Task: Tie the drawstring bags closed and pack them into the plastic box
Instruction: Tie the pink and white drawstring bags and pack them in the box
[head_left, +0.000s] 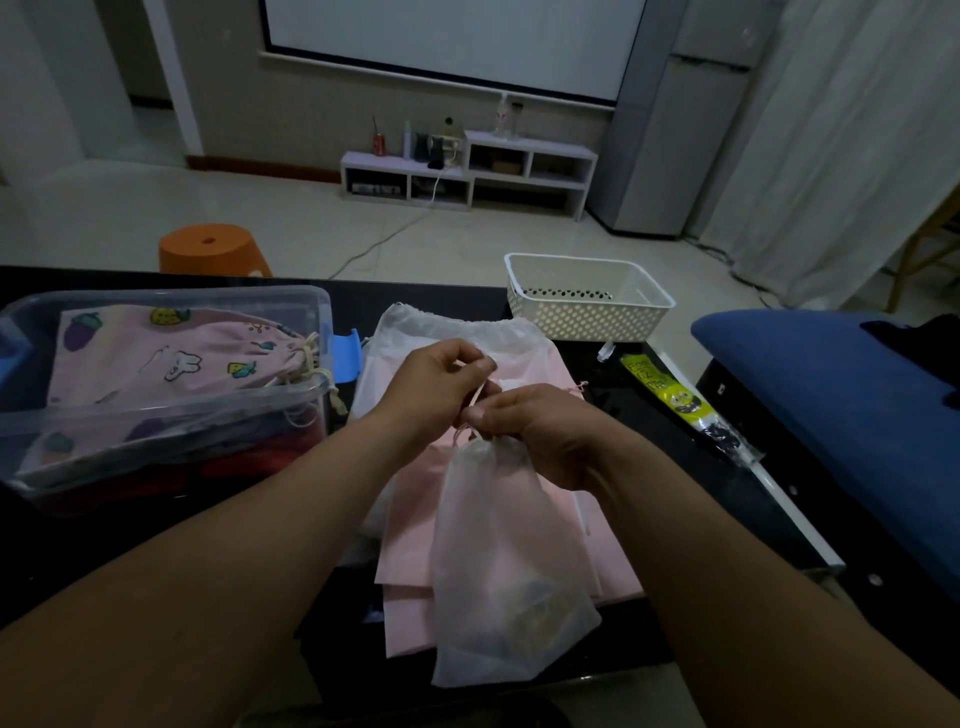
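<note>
A small white translucent drawstring bag (498, 561) hangs above the dark table (649, 457), its neck gathered under my hands. My right hand (540, 431) pinches the gathered neck and the drawstring. My left hand (441, 384) pinches the pink drawstring just above it. Beneath lie flat pink bags (524, 395) and a white drawstring bag (457, 327). The clear plastic box (171, 415) stands at the left and holds a pink cartoon-print drawstring bag (166, 353), tied shut.
A white perforated basket (587, 296) stands at the table's far right edge. A yellow-green packet (670, 395) lies at the right beside a blue cushioned seat (841, 395). An orange stool (213, 249) is behind the table.
</note>
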